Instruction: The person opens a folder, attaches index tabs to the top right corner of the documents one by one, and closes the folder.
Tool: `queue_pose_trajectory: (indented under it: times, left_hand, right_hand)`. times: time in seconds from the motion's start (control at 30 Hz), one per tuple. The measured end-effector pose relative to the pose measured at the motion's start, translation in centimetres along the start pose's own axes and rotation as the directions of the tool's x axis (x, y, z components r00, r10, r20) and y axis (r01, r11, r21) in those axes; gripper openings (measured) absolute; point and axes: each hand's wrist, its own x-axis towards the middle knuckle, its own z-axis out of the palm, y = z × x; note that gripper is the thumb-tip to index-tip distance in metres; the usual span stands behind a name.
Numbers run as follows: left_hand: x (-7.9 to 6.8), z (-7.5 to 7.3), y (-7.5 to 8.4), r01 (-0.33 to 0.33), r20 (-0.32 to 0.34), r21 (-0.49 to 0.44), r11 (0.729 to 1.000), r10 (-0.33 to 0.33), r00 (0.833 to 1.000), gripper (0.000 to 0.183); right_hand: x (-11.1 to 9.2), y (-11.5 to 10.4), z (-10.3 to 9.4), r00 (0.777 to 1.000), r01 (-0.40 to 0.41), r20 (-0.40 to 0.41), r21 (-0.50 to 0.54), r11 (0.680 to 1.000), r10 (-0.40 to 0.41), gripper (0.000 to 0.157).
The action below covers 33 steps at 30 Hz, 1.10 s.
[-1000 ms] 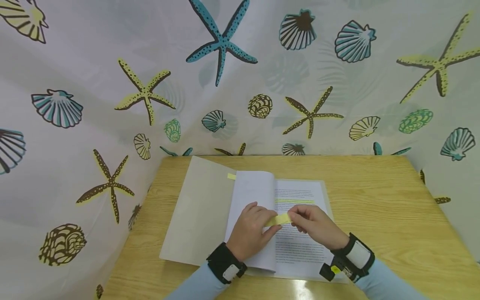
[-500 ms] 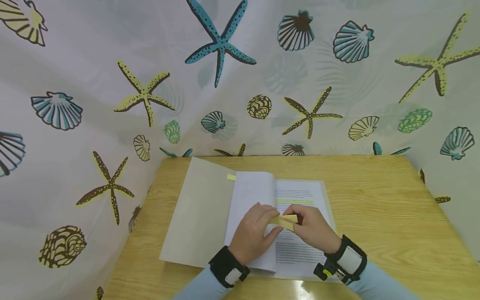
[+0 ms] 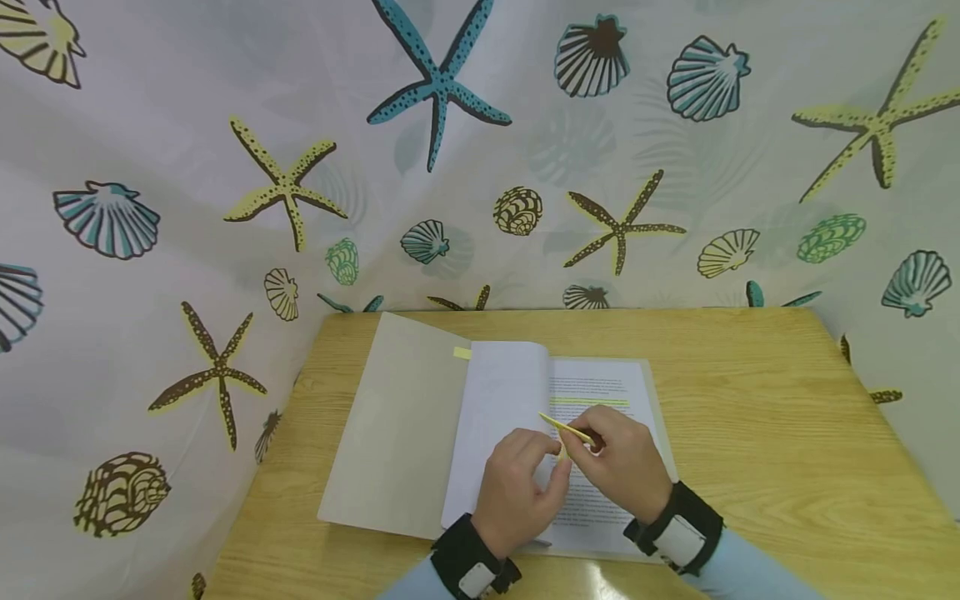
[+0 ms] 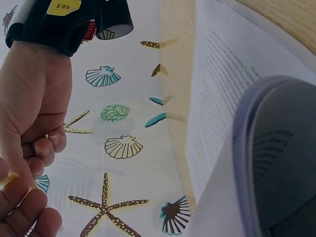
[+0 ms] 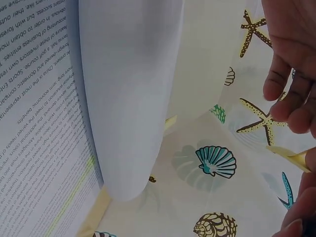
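Note:
A bound document lies spread out, its printed right page carrying a yellow highlighted line. Over this page my right hand holds a narrow yellow sticky note that sticks out to the upper left. My left hand meets it from the left, thumb and forefinger pinching a small yellow end beside the right thumb. In the right wrist view, the yellow sticky note projects from the right fingers at the edge. Most of the left fingertips' grip is hidden.
The pale cover is folded out to the left, with a yellow tab at the top. A turned white page curls up beside the spine. The wooden table extends right, and a shell-patterned curtain hangs behind.
The yellow sticky note, earlier stretched and then splayed between both hands, is now edge-on and points up-left from my right hand. Both hands have drawn closer together, the left slightly lower.

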Motion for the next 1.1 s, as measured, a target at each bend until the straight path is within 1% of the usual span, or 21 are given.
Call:
queue_pose_trajectory:
  times: [0.07, 0.23, 0.33, 0.4, 0.43, 0.5, 0.63, 0.67, 0.77, 0.87, 0.9, 1.0, 1.07, 1.1]
  left_hand:
    - [-0.1, 0.0, 0.1, 0.011, -0.015, 0.004, 1.000, -0.011, 1.000, 0.006]
    - [-0.3, 0.0, 0.0, 0.053, -0.025, 0.020, 0.998, -0.053, 0.998, 0.015]
    - [-0.4, 0.0, -0.2, 0.058, -0.027, 0.025, 0.998, -0.057, 0.998, 0.020]
    - [-0.4, 0.0, -0.3, 0.049, -0.030, 0.029, 0.998, -0.048, 0.998, 0.022]
    - [-0.4, 0.0, -0.4, 0.042, -0.030, 0.031, 0.999, -0.041, 0.999, 0.022]
    - [-0.4, -0.1, -0.5, 0.023, -0.027, 0.037, 0.999, -0.022, 0.999, 0.021]
    - [-0.3, -0.2, -0.5, -0.026, -0.009, 0.058, 0.998, 0.027, 1.000, 0.024]
    - [-0.3, -0.2, -0.5, -0.038, -0.001, 0.062, 0.997, 0.038, 0.999, 0.025]
    - [-0.4, -0.3, -0.5, -0.056, 0.025, 0.062, 0.996, 0.055, 0.998, 0.027]
    - [-0.5, -0.5, -0.5, -0.059, 0.039, 0.042, 0.997, 0.058, 0.998, 0.025]
    - [-0.5, -0.5, -0.6, -0.059, 0.038, 0.030, 0.998, 0.058, 0.998, 0.023]
    - [-0.7, -0.5, -0.6, -0.056, 0.030, -0.003, 0.998, 0.056, 0.998, 0.018]
    - [-0.9, -0.5, -0.7, -0.048, 0.029, -0.021, 0.999, 0.049, 0.998, 0.016]
    - [-0.9, -0.4, -0.7, -0.046, 0.031, -0.029, 0.999, 0.047, 0.998, 0.015]
  right_hand:
    - [0.0, 0.0, 0.0, 1.000, -0.011, -0.001, -0.010, 1.000, 0.011, 0.009]
    - [-0.2, 0.1, 0.1, 0.999, -0.038, 0.005, 0.003, 0.999, 0.038, 0.012]
    - [-0.4, 0.3, 0.2, 0.997, -0.072, 0.033, 0.071, 0.995, 0.070, 0.010]
    - [-0.6, 0.3, 0.3, 0.993, -0.110, 0.066, 0.142, 0.984, 0.101, 0.009]
    - [-0.7, 0.3, 0.3, 0.986, -0.150, 0.097, 0.192, 0.970, 0.134, 0.009]
    - [-0.9, 0.1, 0.3, 0.967, -0.236, 0.165, 0.295, 0.926, 0.193, 0.009]
    - [-1.1, -0.4, 0.4, 0.914, -0.388, 0.295, 0.434, 0.813, 0.279, 0.004]
    - [-1.1, -0.4, 0.5, 0.907, -0.403, 0.314, 0.458, 0.792, 0.280, 0.004]
    - [-1.2, -0.2, 0.5, 0.901, -0.414, 0.342, 0.497, 0.762, 0.267, 0.007]
    - [-1.2, -0.1, 0.3, 0.903, -0.410, 0.348, 0.516, 0.752, 0.254, 0.009]
    - [-1.2, 0.0, 0.2, 0.903, -0.407, 0.348, 0.516, 0.754, 0.250, 0.010]
    - [-1.2, 0.0, 0.1, 0.896, -0.426, 0.350, 0.498, 0.755, 0.275, 0.010]
    - [-1.1, 0.0, 0.1, 0.890, -0.439, 0.341, 0.466, 0.768, 0.302, 0.010]
    - [-1.1, 0.0, 0.1, 0.890, -0.440, 0.331, 0.443, 0.781, 0.313, 0.009]
